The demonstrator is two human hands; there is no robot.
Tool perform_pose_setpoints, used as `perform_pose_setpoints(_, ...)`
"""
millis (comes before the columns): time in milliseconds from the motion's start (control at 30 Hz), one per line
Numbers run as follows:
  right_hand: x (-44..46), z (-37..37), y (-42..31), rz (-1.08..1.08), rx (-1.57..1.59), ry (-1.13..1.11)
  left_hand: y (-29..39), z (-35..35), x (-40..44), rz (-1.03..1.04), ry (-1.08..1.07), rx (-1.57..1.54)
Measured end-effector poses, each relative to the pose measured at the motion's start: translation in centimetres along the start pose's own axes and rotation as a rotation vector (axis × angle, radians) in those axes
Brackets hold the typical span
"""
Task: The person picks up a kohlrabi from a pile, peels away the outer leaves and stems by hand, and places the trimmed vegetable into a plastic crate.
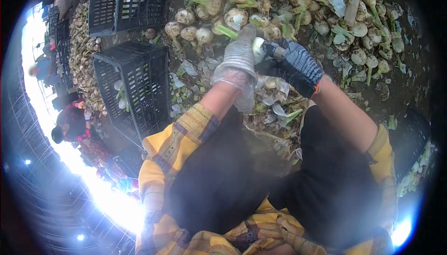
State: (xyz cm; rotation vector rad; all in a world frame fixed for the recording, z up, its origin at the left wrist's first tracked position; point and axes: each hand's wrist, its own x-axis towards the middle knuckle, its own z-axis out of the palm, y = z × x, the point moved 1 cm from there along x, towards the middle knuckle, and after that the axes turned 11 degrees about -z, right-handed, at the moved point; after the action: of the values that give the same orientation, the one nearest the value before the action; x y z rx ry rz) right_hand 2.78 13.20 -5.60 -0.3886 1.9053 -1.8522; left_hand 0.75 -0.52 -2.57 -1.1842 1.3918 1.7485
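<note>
My left hand (239, 52), in a pale glove with clear plastic at the wrist, is closed around a peeled white onion (258, 50). The onion's green stalk (227, 32) sticks out to the left. My right hand (288, 64), in a dark grey knitted glove, meets the onion from the right. Its fingers are closed on a small knife-like tool (280, 52), mostly hidden by the glove. Just beyond both hands lies a heap of soil-stained onions (237, 18), some with green stalks.
Black plastic crates (144, 85) stand at the left, one holding a few pale stalked onions (121, 97). Peeled skins and leaf scraps (279, 110) litter the ground between my knees. Another onion pile (84, 45) and a person in a red-and-black top (72, 122) are farther left.
</note>
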Motion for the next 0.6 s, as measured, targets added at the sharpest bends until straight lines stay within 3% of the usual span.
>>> perform_pose_setpoints(67,-0.1,-0.1,-0.3,0.183,0.249,0.064,0.1,-0.1,0.3,-0.051,0.013,-0.066)
perform_pose_setpoints(133,-0.8,0.4,-1.0,0.427,0.726,0.215,0.4,-0.2,-0.1,-0.049,0.008,-0.011)
perform_pose_setpoints(233,-0.8,-0.2,0.8,0.164,-0.554,0.372,0.9,0.3,-1.4,-0.070,0.018,0.017)
perform_pose_setpoints(333,0.7,-0.2,-3.2,-0.071,-0.467,0.447,-0.1,0.3,-0.4,-0.071,0.010,0.003)
perform_pose_setpoints(367,1.1,0.0,-4.7,-0.042,-0.408,0.427,-0.6,0.2,0.1,-0.065,0.004,-0.005)
perform_pose_setpoints(467,2.5,1.2,-5.3,0.096,-0.590,0.458,-0.2,0.6,0.2,0.486,0.388,1.294)
perform_pose_setpoints(500,2.8,0.9,-4.6,0.189,-0.343,0.473,0.3,1.4,-0.9,0.518,0.350,1.327)
perform_pose_setpoints(567,3.1,0.5,-2.9,0.023,-0.549,0.369,-1.5,0.1,0.9,0.485,0.179,1.009)
perform_pose_setpoints(600,3.3,0.0,-1.5,-0.062,-0.654,0.321,-1.4,-0.1,0.5,0.829,0.189,1.345)
